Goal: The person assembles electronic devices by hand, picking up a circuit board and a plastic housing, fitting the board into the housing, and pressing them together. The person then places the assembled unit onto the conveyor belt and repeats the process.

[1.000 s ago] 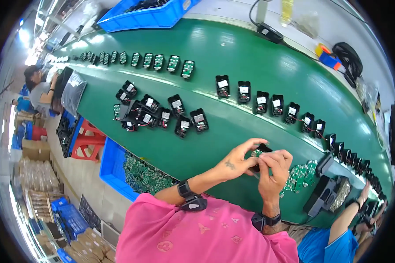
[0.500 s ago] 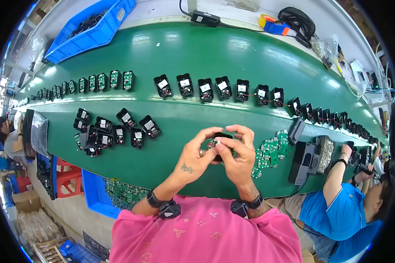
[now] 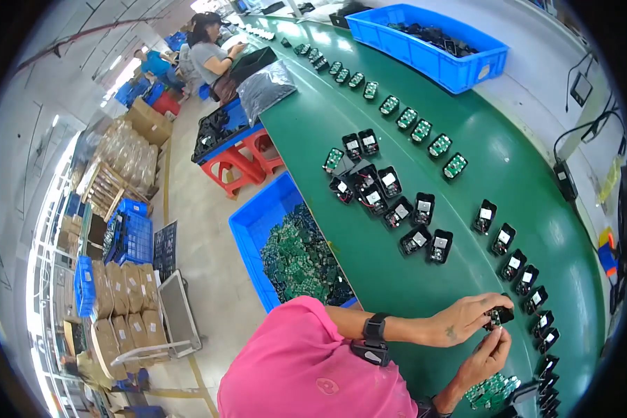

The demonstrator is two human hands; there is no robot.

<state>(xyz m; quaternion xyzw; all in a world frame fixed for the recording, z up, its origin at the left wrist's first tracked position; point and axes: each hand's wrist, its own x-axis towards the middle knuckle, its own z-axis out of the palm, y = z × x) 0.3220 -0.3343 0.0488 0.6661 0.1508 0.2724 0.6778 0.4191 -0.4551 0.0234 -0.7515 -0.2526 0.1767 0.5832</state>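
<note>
Over the green worktable (image 3: 425,292), at the lower right, my left hand (image 3: 467,320) has its fingers wrapped round a small black plastic housing (image 3: 506,315) with a circuit board showing in it. My right hand (image 3: 489,357) pinches at the near side of the same housing, its thumb and fingertips against the board. What exactly lies between those fingertips is too small to make out. Just below my right hand lies a pile of loose green circuit boards (image 3: 491,391). Similar housings with white-topped parts inside (image 3: 439,245) are gathered to the left of my hands.
Two rows run along the table: housings with green boards (image 3: 421,130), then housings with white parts (image 3: 513,265). A blue bin of boards (image 3: 247,219) stands beside the near edge. Another blue bin (image 3: 460,75) holds black parts. A person (image 3: 212,63) sits at the far end.
The view has swung to the left, so my hands now appear at the lower right. Both hands stay on the black housing.
</note>
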